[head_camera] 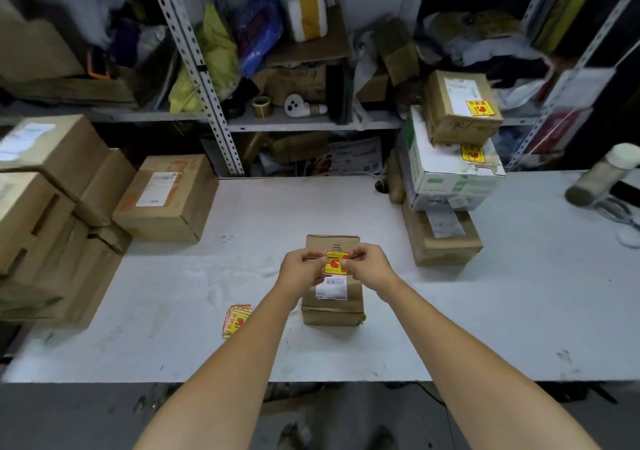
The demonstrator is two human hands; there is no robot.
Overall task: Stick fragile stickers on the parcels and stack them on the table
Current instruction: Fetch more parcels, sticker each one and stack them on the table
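A small brown parcel (333, 305) with a white shipping label lies on the white table (485, 311) in front of me. Above it, my left hand (302, 271) and my right hand (367, 266) pinch a yellow and red fragile sticker (335, 262) between them, one at each side edge. A small pile of the same stickers (236, 320) lies on the table to the left of the parcel. At the right, a stack of parcels (446, 179) stands with fragile stickers on the top two boxes.
Several brown cardboard boxes (69, 214) are piled at the table's left end. A bottle (602, 175) and a tape dispenser lie at the far right. Metal shelves (207, 78) with bags, tape rolls and boxes rise behind the table.
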